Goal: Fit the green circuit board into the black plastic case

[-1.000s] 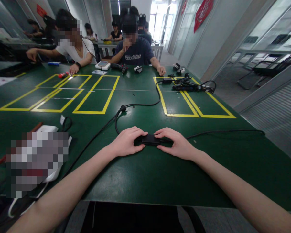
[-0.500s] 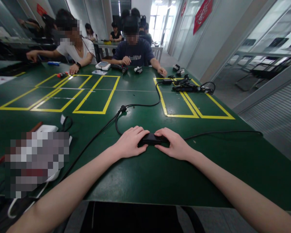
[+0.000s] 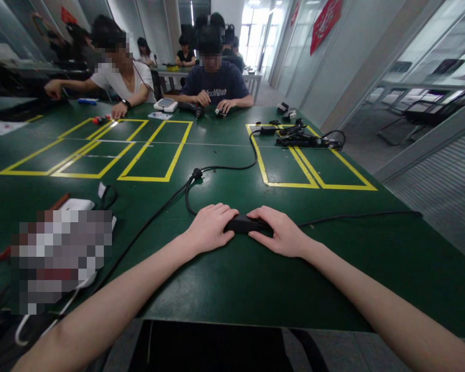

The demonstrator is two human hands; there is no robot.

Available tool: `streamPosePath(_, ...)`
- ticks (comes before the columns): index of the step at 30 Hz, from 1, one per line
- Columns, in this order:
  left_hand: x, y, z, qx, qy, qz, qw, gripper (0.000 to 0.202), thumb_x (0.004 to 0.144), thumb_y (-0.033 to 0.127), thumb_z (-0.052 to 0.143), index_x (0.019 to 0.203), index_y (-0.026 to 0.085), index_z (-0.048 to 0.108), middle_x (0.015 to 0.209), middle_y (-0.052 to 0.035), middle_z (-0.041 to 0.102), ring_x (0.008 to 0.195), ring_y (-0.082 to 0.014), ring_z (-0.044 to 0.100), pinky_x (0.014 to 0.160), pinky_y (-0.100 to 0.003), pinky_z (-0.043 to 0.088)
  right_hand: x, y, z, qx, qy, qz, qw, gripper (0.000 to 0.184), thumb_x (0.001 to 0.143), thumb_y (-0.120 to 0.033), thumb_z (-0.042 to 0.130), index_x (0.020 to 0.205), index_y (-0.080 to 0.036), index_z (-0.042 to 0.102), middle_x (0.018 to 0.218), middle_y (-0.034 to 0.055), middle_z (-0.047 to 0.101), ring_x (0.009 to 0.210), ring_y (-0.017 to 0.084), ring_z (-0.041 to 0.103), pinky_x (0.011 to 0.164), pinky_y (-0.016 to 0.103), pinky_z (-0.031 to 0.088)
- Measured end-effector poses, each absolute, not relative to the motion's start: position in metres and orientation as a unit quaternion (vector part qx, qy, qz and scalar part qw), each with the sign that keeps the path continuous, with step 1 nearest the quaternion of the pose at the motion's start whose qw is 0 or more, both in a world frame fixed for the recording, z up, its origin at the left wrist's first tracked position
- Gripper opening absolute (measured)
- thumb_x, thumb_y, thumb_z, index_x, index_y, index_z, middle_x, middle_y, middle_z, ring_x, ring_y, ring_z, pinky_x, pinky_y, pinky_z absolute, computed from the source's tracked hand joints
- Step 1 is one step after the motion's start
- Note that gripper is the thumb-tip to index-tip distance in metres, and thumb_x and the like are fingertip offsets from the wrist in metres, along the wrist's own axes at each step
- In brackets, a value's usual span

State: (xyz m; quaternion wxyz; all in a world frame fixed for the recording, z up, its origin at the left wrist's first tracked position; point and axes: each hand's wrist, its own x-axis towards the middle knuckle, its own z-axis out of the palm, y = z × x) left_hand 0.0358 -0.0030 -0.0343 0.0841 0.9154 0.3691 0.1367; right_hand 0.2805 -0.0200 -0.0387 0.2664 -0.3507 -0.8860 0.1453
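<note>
A black power adapter (image 3: 242,224) lies low over the green table in front of me, one end in each hand. My left hand (image 3: 212,227) wraps its left end, thumb on the near side and fingers on the far side. At the other end, my right hand (image 3: 282,231) grips it where a cord comes out. A black cord (image 3: 356,214) runs from there to the table's right edge. Another black cable leads from the left end up to a black plug (image 3: 196,174), partly lost behind my left hand.
Bundled black cables (image 3: 300,138) and yellow tape rectangles (image 3: 168,179) mark the far half of the table (image 3: 217,294). At left sits a blurred-out pile (image 3: 62,258) with a white cord. Two co-workers sit opposite, near a drill (image 3: 194,109) and a white device (image 3: 165,105).
The adapter has tipped slightly in my hands, which otherwise stay put. The co-worker opposite has drawn one hand in from the right to a small object before them.
</note>
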Motion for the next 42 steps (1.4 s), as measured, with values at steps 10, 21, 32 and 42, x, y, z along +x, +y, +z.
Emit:
streamPosePath(10,0.039,-0.007,-0.029,0.913,0.372,0.137,0.095,0.029,0.084,0.023,0.065,0.112,0.017,0.07,0.1,-0.009,0.076,0.094,-0.0277,0.07,0.088,-0.041,0.057,0.281,-0.018,-0.046,-0.36,-0.89,0.146,0.24,0.023,0.091,-0.028,0.07,0.112,-0.022,0.064,0.102,0.008,0.075,0.089,0.024,0.073,0.077,0.035,0.057)
streamPosePath(21,0.041,-0.011,-0.021,0.91,0.39,0.113,0.082,0.021,0.083,0.027,0.063,0.099,0.02,0.074,0.087,-0.0065,0.077,0.08,-0.0271,0.073,0.075,-0.037,0.054,0.28,-0.023,-0.04,-0.329,-0.913,0.091,0.224,0.02,0.104,-0.034,0.056,0.116,-0.021,0.065,0.1,0.0073,0.077,0.086,0.023,0.075,0.072,0.031,0.055)
streamPosePath(32,0.041,-0.013,-0.02,0.91,0.394,0.098,0.08,0.022,0.083,0.028,0.061,0.1,0.02,0.072,0.089,-0.0066,0.077,0.082,-0.0275,0.074,0.075,-0.036,0.054,0.281,-0.028,-0.038,-0.327,-0.916,0.051,0.228,0.026,0.106,-0.037,0.053,0.116,-0.018,0.068,0.098,0.0076,0.079,0.082,0.02,0.076,0.071,0.029,0.056)
streamPosePath(42,0.045,-0.019,-0.021,0.91,0.39,0.127,0.051,0.037,0.086,0.032,0.066,0.119,0.017,0.063,0.109,-0.0102,0.077,0.098,-0.0297,0.074,0.085,-0.041,0.056,0.288,-0.025,-0.038,-0.264,-0.918,-0.115,0.273,0.036,0.106,-0.02,0.045,0.132,-0.019,0.07,0.126,0.0115,0.076,0.09,0.02,0.073,0.08,0.035,0.062)
